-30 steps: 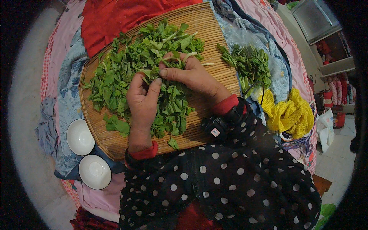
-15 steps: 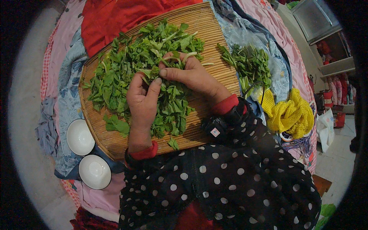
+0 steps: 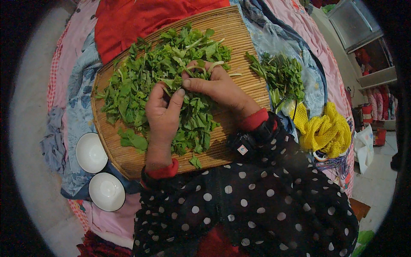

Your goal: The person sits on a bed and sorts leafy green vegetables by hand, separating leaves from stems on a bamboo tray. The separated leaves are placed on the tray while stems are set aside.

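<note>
Both hands meet over a heap of leafy greens (image 3: 132, 85) spread on a flat bamboo mat (image 3: 239, 30). My left hand (image 3: 165, 113) pinches a green leaf (image 3: 172, 85) between thumb and fingers. Beside it, my right hand (image 3: 216, 85) is closed on leafy stalks; a pale stem (image 3: 215, 65) curls out over its fingers. The thumbs are close together, and the pinched leaf lies between the two hands. Part of what the right hand grips is hidden behind its fingers.
A bunch of greens (image 3: 284, 75) lies on clear plastic right of the mat, above a yellow knitted cloth (image 3: 327, 132). Two white bowls (image 3: 91, 153) stand at the mat's left corner. Red cloth (image 3: 128, 25) lies behind; a blue patterned cloth (image 3: 79, 98) is underneath.
The whole scene has shifted slightly right in the picture. Both hands keep nearly the same grip, with the thumbs still close together over the heap.
</note>
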The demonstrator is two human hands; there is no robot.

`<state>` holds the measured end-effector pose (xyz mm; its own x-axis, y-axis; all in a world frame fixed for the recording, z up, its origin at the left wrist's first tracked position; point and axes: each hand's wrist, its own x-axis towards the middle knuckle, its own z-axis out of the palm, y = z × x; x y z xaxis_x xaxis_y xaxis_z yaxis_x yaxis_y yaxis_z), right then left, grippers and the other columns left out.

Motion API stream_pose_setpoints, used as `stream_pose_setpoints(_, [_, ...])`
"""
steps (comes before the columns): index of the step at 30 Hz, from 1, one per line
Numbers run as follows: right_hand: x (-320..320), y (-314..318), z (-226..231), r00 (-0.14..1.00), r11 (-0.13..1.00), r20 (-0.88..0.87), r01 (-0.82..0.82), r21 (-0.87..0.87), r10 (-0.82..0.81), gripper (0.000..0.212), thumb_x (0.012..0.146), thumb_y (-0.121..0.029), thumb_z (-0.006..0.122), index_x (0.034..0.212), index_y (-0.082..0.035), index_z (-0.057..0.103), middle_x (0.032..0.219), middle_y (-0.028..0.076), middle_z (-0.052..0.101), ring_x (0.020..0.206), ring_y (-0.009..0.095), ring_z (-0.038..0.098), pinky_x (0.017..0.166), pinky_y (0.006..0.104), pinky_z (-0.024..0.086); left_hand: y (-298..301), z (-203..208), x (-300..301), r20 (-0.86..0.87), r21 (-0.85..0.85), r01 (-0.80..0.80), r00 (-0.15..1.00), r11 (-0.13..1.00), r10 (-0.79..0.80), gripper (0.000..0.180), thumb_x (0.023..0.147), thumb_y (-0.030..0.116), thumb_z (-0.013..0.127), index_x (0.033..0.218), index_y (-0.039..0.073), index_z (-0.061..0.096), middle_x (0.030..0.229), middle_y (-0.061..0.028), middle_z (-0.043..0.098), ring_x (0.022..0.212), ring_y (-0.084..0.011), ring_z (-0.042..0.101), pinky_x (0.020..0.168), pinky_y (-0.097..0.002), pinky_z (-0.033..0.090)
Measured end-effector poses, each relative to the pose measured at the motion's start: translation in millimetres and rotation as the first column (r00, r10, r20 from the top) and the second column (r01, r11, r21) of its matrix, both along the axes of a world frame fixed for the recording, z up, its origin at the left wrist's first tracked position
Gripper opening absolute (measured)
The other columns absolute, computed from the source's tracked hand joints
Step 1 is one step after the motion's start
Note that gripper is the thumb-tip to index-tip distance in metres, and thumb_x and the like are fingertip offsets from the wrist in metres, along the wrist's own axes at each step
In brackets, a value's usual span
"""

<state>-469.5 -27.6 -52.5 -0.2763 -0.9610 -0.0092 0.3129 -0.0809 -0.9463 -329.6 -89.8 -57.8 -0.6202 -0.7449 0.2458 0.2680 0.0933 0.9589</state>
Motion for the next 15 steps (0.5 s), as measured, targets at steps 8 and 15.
stream_pose_setpoints(8, [1.2, 1.9, 2.2, 0.999, 1.000, 0.035, 0.002, 0.011, -0.002, 0.031, 0.077, -0.008, 0.066, 0.104, -0.005, 0.052, 0.093, 0.001, 0.057, 0.087, 0.010, 0.054, 0.075, 0.0237, 0.045, 0.6, 0.0, 1.0, 0.035, 0.010, -0.018, 0.999, 1.000, 0.018, 0.018, 0.086, 0.003, 0.054, 0.103, 0.000, 0.051, 0.095, -0.0008, 0.056, 0.083, -0.0061, 0.050, 0.074, -0.0204, 0.040])
stream_pose_setpoints(15, [-0.5, 0.8, -0.1, 1.000, 1.000, 0.025, -0.012, 0.000, 0.012, 0.033, 0.077, -0.009, 0.067, 0.105, -0.004, 0.051, 0.094, 0.001, 0.057, 0.086, 0.009, 0.053, 0.076, 0.0230, 0.045, -0.8, -2.6, 0.0, 0.012, -0.010, -0.002, 1.000, 1.000, 0.002, 0.018, 0.085, 0.002, 0.054, 0.103, 0.000, 0.051, 0.094, -0.0007, 0.056, 0.083, -0.0059, 0.050, 0.073, -0.0201, 0.040])
